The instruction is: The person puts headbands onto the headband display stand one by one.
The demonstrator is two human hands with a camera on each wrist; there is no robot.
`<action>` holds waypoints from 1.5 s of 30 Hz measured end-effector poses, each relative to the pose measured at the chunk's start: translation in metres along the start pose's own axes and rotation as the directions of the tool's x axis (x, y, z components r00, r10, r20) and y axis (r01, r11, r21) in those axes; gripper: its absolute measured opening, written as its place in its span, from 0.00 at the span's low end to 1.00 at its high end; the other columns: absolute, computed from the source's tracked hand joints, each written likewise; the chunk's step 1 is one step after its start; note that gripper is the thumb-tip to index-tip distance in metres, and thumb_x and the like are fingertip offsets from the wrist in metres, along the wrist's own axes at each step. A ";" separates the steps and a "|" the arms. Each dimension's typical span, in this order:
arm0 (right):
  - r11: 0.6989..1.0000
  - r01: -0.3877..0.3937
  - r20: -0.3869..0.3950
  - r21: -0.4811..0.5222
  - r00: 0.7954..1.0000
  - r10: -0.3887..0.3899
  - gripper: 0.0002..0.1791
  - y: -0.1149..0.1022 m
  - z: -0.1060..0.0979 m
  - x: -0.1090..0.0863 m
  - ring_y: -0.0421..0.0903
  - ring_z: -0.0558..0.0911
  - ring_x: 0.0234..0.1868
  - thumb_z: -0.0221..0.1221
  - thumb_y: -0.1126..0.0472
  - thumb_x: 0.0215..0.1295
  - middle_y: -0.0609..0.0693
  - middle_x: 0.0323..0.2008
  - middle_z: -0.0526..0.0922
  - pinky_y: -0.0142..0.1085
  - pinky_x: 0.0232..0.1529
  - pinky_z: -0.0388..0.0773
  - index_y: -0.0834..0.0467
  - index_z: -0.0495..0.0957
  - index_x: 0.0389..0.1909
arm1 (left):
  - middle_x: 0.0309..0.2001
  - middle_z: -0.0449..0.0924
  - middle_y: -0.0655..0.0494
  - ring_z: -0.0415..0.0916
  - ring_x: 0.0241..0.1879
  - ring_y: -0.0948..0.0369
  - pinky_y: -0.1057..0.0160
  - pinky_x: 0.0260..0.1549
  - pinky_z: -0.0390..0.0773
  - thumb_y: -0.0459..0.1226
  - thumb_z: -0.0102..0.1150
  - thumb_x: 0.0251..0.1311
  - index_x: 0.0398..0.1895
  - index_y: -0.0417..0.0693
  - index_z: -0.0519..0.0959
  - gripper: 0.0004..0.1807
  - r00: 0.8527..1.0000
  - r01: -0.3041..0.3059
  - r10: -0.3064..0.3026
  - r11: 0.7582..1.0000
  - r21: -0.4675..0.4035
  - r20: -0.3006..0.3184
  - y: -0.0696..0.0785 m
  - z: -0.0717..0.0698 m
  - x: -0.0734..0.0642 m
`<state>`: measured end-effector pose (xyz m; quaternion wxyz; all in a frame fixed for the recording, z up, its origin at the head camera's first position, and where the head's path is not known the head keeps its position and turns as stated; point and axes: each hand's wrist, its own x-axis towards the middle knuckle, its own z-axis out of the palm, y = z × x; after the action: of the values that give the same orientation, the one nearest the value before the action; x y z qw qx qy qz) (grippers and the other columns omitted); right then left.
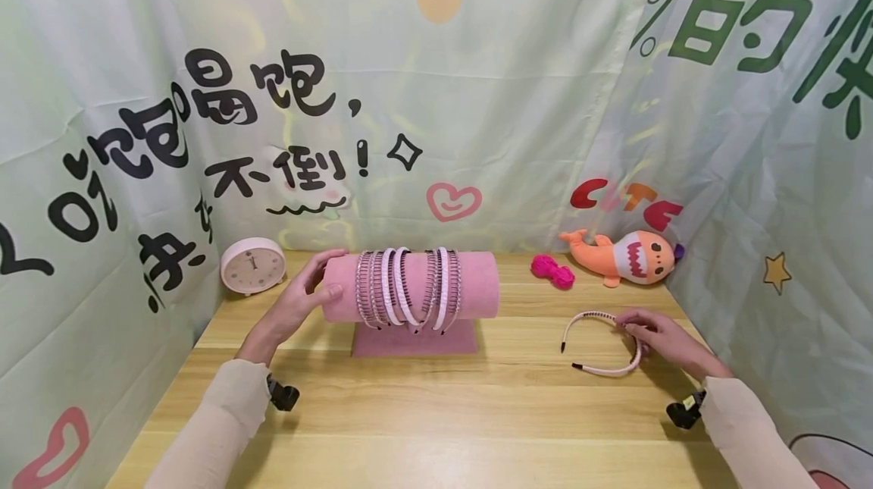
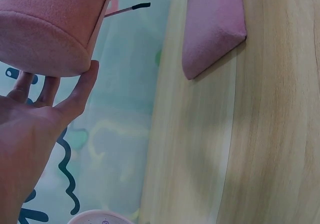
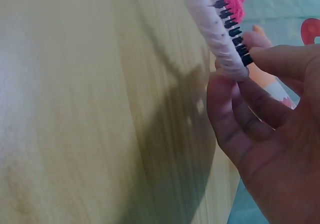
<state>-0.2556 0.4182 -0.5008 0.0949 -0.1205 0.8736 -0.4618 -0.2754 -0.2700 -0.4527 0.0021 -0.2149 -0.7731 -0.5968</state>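
A pink velvety headband stand point(image 1: 480, 284) has a thick horizontal roll on a sloped base point(image 1: 416, 345). Around the roll sit several headbands point(image 1: 389, 288), some wrapped in pale pink and others thin with dark teeth. My left hand point(image 1: 300, 303) holds the roll's left end, thumb on the front and fingers behind; the left wrist view shows the fingertips against the end's rim. Off to the right, my right hand point(image 1: 664, 339) pinches a pale pink wrapped headband point(image 1: 617, 373) with black teeth point(image 3: 235, 31) along its inner side, its dark-tipped ends pointing left.
A round pink clock point(image 1: 253, 266) stands at the back left. Behind the right-hand headband lie a bright pink yarn bundle point(image 1: 552, 272) and an orange shark plush point(image 1: 624, 258). Printed cloth point(image 1: 518, 133) walls the wooden table point(image 1: 436, 413) at the back and both sides.
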 end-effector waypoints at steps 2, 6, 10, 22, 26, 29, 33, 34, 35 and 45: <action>1.000 -0.008 0.009 0.011 1.000 0.008 0.18 -0.002 0.000 -0.001 0.46 0.77 0.29 0.50 0.65 0.87 0.56 0.37 0.80 0.36 0.30 0.80 0.77 0.72 0.64 | 0.79 0.65 0.49 0.63 0.76 0.51 0.49 0.72 0.68 0.35 0.58 0.77 0.84 0.54 0.62 0.35 1.000 0.002 -0.002 1.000 0.002 0.001 0.000 0.000 0.000; 0.998 -0.035 0.055 0.045 0.998 0.032 0.19 -0.003 -0.001 -0.004 0.45 0.79 0.31 0.50 0.66 0.87 0.58 0.40 0.81 0.37 0.31 0.82 0.76 0.70 0.66 | 0.79 0.65 0.48 0.63 0.76 0.51 0.47 0.72 0.67 0.36 0.58 0.77 0.84 0.54 0.62 0.35 1.000 0.004 -0.004 1.000 0.002 0.000 0.000 0.000 0.001; 0.994 -0.068 0.091 0.082 0.994 0.060 0.20 -0.001 -0.002 -0.006 0.46 0.81 0.33 0.49 0.67 0.86 0.59 0.45 0.81 0.38 0.33 0.84 0.75 0.67 0.69 | 0.79 0.65 0.48 0.64 0.76 0.52 0.49 0.72 0.68 0.35 0.58 0.77 0.84 0.53 0.62 0.35 1.000 0.004 -0.004 1.000 -0.002 -0.002 0.000 0.000 0.000; 0.958 -0.069 0.065 0.278 0.996 0.053 0.25 0.000 -0.007 -0.017 0.39 0.86 0.53 0.53 0.59 0.87 0.34 0.60 0.85 0.37 0.51 0.89 0.65 0.68 0.78 | 0.78 0.66 0.49 0.65 0.75 0.54 0.53 0.70 0.69 0.35 0.59 0.76 0.84 0.53 0.62 0.35 1.000 -0.006 0.006 1.000 -0.007 -0.002 -0.001 0.000 0.000; 0.944 -0.057 0.043 0.325 0.998 0.046 0.26 0.000 -0.006 -0.017 0.37 0.86 0.56 0.53 0.60 0.87 0.32 0.62 0.83 0.35 0.53 0.88 0.62 0.69 0.79 | 0.78 0.66 0.49 0.65 0.74 0.54 0.57 0.69 0.71 0.35 0.59 0.76 0.84 0.53 0.62 0.35 1.000 -0.004 0.004 1.000 -0.007 -0.005 -0.002 -0.001 0.000; 0.939 -0.057 0.033 0.338 0.998 0.049 0.26 0.000 -0.004 -0.016 0.38 0.85 0.57 0.54 0.60 0.87 0.33 0.62 0.82 0.36 0.54 0.89 0.64 0.68 0.79 | 0.78 0.66 0.49 0.66 0.74 0.54 0.56 0.69 0.71 0.35 0.59 0.76 0.84 0.54 0.62 0.35 1.000 -0.004 0.004 1.000 -0.009 -0.003 -0.003 -0.001 0.000; 0.938 -0.049 0.026 0.343 0.999 0.043 0.27 -0.007 -0.002 -0.015 0.37 0.85 0.58 0.55 0.60 0.86 0.32 0.63 0.81 0.36 0.55 0.89 0.65 0.68 0.79 | 0.78 0.66 0.49 0.66 0.74 0.54 0.55 0.69 0.71 0.35 0.59 0.77 0.84 0.54 0.62 0.35 1.000 -0.001 0.001 1.000 -0.010 -0.002 -0.003 -0.001 0.000; 0.939 -0.048 0.021 0.342 0.999 0.043 0.26 -0.010 -0.001 -0.015 0.37 0.84 0.59 0.55 0.60 0.86 0.32 0.63 0.82 0.36 0.55 0.89 0.65 0.68 0.78 | 0.77 0.66 0.49 0.66 0.74 0.54 0.55 0.69 0.71 0.35 0.58 0.76 0.84 0.54 0.62 0.35 1.000 0.000 0.000 1.000 -0.010 -0.002 -0.004 -0.001 0.000; 0.940 -0.042 0.021 0.338 0.999 0.037 0.27 -0.014 -0.001 -0.014 0.37 0.84 0.59 0.55 0.60 0.86 0.33 0.64 0.82 0.36 0.55 0.88 0.65 0.68 0.78 | 0.77 0.66 0.49 0.65 0.74 0.54 0.55 0.69 0.70 0.35 0.58 0.76 0.84 0.54 0.62 0.36 1.000 0.001 -0.001 1.000 -0.011 -0.003 -0.004 -0.001 0.000; 0.967 0.039 -0.013 0.253 0.999 -0.037 0.26 -0.052 0.006 -0.005 0.37 0.88 0.52 0.56 0.60 0.86 0.31 0.64 0.81 0.39 0.52 0.90 0.64 0.71 0.78 | 0.77 0.67 0.51 0.66 0.73 0.56 0.63 0.67 0.72 0.35 0.58 0.76 0.84 0.53 0.62 0.36 1.000 -0.003 0.003 1.000 -0.018 -0.004 -0.003 0.000 0.000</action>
<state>-0.2428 0.3864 -0.4605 0.0972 -0.1225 0.8054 -0.5718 -0.2764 -0.2704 -0.4553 0.0025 -0.2148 -0.7675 -0.6040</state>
